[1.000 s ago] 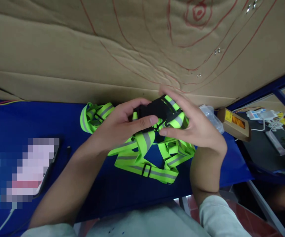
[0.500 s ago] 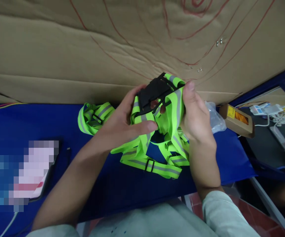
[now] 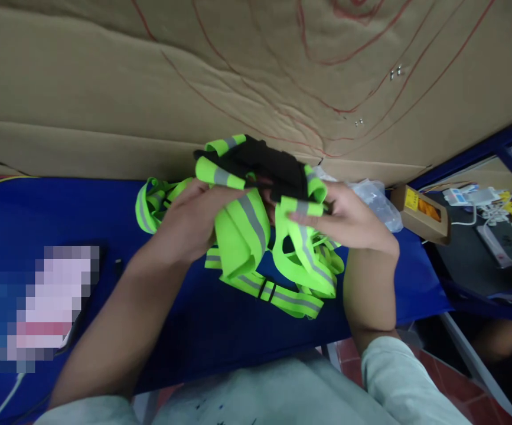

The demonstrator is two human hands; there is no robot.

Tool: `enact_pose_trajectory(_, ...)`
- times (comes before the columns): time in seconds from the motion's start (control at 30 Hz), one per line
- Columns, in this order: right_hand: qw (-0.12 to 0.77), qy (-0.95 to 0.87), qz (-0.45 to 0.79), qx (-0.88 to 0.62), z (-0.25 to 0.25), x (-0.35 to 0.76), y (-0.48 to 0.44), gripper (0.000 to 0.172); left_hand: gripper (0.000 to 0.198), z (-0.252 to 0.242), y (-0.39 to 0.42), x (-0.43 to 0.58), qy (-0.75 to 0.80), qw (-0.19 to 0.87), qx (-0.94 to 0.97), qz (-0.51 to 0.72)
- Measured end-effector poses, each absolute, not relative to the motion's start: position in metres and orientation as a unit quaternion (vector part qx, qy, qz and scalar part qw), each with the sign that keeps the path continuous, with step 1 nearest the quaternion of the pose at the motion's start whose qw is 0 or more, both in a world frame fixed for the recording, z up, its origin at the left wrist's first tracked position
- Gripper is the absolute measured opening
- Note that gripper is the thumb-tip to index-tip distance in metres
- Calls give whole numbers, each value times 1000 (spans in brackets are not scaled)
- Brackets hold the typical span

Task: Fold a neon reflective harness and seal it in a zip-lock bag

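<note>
A neon-green reflective strap harness with grey stripes is bunched between my hands above the blue table. At its top sits a large black plastic buckle, slightly blurred, with strap ends looped through both sides. My left hand grips the webbing at the buckle's left end, fingers partly hidden behind it. On the other side my right hand is closed around the right end, its thumb lying across the strap. Lower straps with a black slider rest on the table, and another looped bit lies left of my left hand.
A phone, blurred out, lies at the left on the blue tabletop with a white cable. Cardboard with red lines stands behind. At the right are a plastic bag, a small box and a dark shelf holding cables.
The buckle has turned from a slant to nearly level, facing me more. My left hand has moved left, and my right thumb has come down across the strap.
</note>
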State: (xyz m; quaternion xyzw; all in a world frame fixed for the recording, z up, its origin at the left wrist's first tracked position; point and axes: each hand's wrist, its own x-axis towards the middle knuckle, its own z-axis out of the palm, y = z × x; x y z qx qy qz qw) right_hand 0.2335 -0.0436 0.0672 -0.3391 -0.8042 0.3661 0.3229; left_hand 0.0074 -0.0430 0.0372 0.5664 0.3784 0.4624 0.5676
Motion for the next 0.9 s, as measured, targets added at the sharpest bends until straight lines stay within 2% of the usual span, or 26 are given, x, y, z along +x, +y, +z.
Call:
enact_pose_trajectory(0.1,416,-709,395,-411,59,233,-43,47,15,44,-43,2,299,631,571,432)
enact_pose_trajectory(0.27,455,-673,404,-419,56,221,-41,53,21,46,-43,6,321,526,704,352)
enact_pose_trajectory(0.37,487,-644,377,-453,56,209,-41,57,21,42,-44,10,355,458,716,390)
enact_pose_trajectory(0.43,479,-636,356,-488,54,202,-44,61,19,39,-46,11,359,447,705,417)
enact_pose_trajectory(0.57,443,-671,344,-484,49,194,-49,64,13,32,-50,15,355,527,626,451)
enact_pose_trajectory(0.63,434,-694,343,-461,49,195,-48,64,22,29,-49,18,350,536,603,476)
enact_pose_trajectory(0.73,420,-734,338,-414,52,204,-42,48,38,23,-43,21,334,529,604,494)
enact_pose_trajectory(0.77,434,-744,315,-398,54,208,-40,48,41,21,-40,21,327,532,611,487)
enact_pose_trajectory(0.87,452,-768,229,-390,61,221,-36,66,44,14,-31,17,326,545,646,423)
enact_pose_trajectory(0.9,431,-782,214,-396,63,224,-37,62,44,12,-29,15,331,542,664,394)
